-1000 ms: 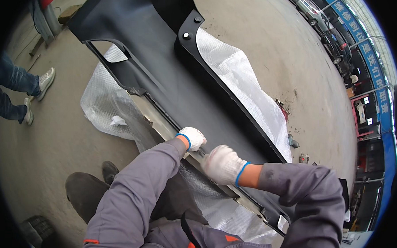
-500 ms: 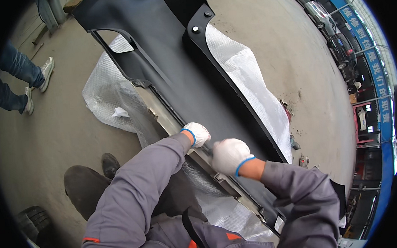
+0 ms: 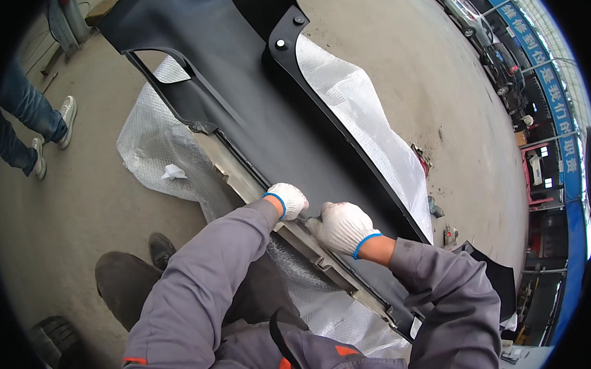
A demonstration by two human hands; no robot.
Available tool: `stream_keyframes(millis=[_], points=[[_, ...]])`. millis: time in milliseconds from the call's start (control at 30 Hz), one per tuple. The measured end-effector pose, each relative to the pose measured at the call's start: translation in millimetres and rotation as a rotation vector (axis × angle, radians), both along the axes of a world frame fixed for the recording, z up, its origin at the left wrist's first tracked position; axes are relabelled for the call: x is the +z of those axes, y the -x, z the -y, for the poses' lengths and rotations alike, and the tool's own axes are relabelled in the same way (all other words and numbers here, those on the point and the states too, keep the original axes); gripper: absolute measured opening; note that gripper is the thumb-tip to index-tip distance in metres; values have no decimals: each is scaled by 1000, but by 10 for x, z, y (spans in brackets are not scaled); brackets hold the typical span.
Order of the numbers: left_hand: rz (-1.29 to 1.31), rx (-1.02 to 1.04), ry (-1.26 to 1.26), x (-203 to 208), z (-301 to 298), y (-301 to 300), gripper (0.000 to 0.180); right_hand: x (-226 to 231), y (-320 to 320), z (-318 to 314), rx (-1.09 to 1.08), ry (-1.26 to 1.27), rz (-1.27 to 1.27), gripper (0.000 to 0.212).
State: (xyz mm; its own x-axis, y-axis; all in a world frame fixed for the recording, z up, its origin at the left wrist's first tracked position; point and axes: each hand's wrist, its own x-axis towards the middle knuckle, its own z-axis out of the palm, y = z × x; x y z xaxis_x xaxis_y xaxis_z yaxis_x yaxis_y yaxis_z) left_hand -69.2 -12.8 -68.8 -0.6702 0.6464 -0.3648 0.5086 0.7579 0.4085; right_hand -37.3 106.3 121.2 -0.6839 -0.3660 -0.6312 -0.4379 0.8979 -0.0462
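Observation:
A long black car bumper cover [image 3: 266,120] lies slantwise before me, its painted face bare and matt. Along its near edge run a dark narrow trim strip [image 3: 245,159] and a beige plastic piece [image 3: 219,163]. My left hand [image 3: 287,200], in a white knit glove with a blue cuff, is closed at this edge, its fingertips hidden. Close beside it, my right hand [image 3: 343,227], gloved likewise, is also closed, with its thumb side down on the strip. Whether either hand holds a small part or tool cannot be made out.
Bubble wrap [image 3: 155,148] spreads beneath the bumper on the concrete floor. A person in jeans [image 3: 32,120] stands at the left. A tyre [image 3: 55,340] lies at lower left. Another black panel [image 3: 490,268] is at right, and parked cars [image 3: 466,15] line the far right.
My right hand has come slightly left and settled on the strip, no longer blurred. The left hand stays at the edge. The whole view has shifted a little.

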Motion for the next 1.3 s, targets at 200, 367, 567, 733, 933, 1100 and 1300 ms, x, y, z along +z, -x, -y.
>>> stream_keyframes(millis=[200, 367, 567, 733, 933, 1100, 1300], points=[[-58, -12, 9, -145, 19, -2, 21, -91, -123, 77, 663, -256, -33, 39], [-14, -9, 41, -26, 16, -9, 26, 42, -117, 112, 94, -60, 57, 43], [0, -17, 59, -5, 7, 19, 31, -84, -151, -15, 368, -90, -41, 42], [2, -17, 60, 19, -28, 10, 28, -108, -342, -107, 220, 35, -110, 33], [93, 303, -200, 349, 168, 150, 33, 23, -305, 3, 242, -30, -87, 35], [414, 830, -907, 1381, 824, -116, 34, 579, -319, 12, 91, 185, -191, 39], [525, 1354, -1944, 1182, 1717, -408, 28, 520, -422, 61, -365, 1062, -340, 44]])
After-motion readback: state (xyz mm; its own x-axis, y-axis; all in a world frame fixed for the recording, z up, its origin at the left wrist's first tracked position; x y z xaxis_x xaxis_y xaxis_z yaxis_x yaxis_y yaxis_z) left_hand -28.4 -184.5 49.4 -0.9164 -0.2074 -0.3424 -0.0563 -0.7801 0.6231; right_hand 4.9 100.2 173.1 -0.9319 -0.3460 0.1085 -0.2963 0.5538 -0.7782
